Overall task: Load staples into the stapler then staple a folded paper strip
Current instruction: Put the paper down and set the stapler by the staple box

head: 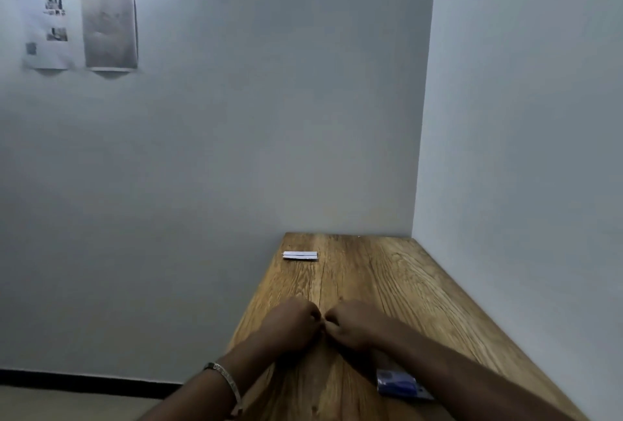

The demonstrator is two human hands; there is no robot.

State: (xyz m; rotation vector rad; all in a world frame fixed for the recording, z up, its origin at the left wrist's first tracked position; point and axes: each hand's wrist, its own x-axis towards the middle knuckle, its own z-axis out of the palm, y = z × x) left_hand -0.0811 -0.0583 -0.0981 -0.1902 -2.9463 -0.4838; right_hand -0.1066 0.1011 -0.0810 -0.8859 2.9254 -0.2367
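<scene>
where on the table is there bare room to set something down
The widest bare patch lies between the folded paper strip and the hands, running right to the side wall. The near part is crowded: left hand and right hand meet mid-table, and a blue object lies under the right forearm.

Worktop [387, 286]: wood or wood-look laminate, strong brown grain, low satin sheen near the far edge. Folded paper strip [300, 255]: white paper, matt. Blue packet [399, 383] under the right forearm: glossy, plastic or coated card, cannot tell which. Bracelet [226, 383] on left wrist: metal, silvery, polished. Walls [236, 117]: painted, matt, smooth. Wall sheets [109, 29]: paper, curled corners.
</scene>
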